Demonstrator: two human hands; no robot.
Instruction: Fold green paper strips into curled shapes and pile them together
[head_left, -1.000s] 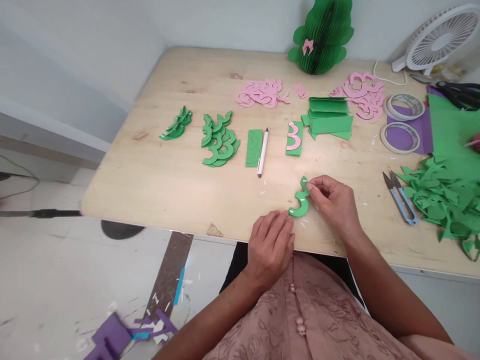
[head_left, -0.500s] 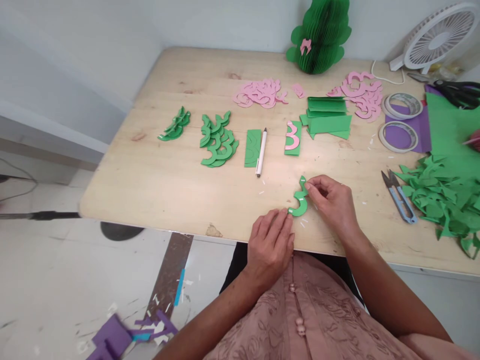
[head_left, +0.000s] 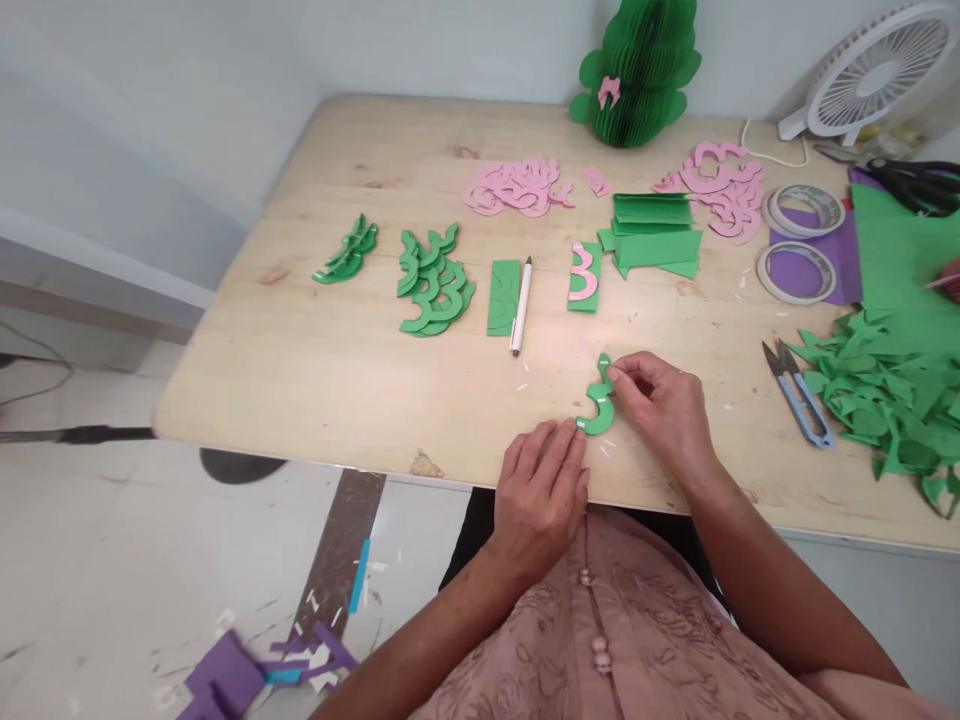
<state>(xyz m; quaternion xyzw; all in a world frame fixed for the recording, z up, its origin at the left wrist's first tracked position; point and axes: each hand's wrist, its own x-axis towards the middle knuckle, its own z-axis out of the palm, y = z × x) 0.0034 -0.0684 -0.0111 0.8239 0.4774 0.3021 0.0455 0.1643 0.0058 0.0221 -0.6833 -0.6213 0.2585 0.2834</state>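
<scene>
A curvy green paper cutout with small white tape strips on it lies on the table in front of me. My right hand pinches its upper right edge between thumb and fingers. My left hand rests flat at the table's near edge, fingertips against the cutout's lower left end. Thin white strips lie just beside the cutout. Farther up, a pink cutout sits on a green paper rectangle. Left of that, a white pen lies beside another green paper piece.
Piles of green cutouts and pink cutouts lie across the table. To the right are thread snips, tape rolls, green scraps and black-handled scissors. A green honeycomb paper piece and white fan stand behind.
Almost nothing differs. Both hands keep their places on the green cutout, and the view has shifted very slightly.
</scene>
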